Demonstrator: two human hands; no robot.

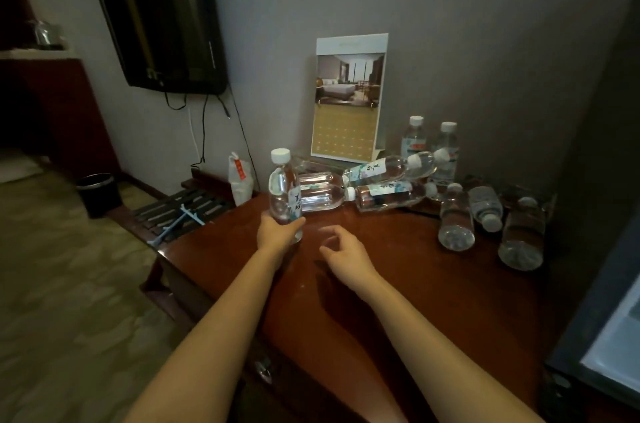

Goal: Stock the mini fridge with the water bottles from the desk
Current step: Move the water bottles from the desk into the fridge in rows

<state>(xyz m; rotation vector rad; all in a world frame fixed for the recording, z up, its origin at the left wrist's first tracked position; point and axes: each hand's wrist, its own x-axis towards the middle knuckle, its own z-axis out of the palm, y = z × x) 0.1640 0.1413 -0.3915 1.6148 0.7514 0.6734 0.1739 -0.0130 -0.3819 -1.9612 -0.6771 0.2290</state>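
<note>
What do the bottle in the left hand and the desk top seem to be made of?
The held bottle: likely clear plastic; you see through it. The desk: seemingly glossy reddish-brown wood or veneer; it reflects light.

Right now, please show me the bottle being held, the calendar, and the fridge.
held bottle (pixel 283 182): head view, clear body below the cap.
calendar (pixel 348 104): head view, room photo on its front.
fridge (pixel 592 318): head view, dark front frame.

dim, warm room light, corners vignetted dark. a small glare spot sits on the television (pixel 156 17). soft shadows pool on the glossy desk (pixel 398 284). edges bend wide-angle; detail is soft.
</note>
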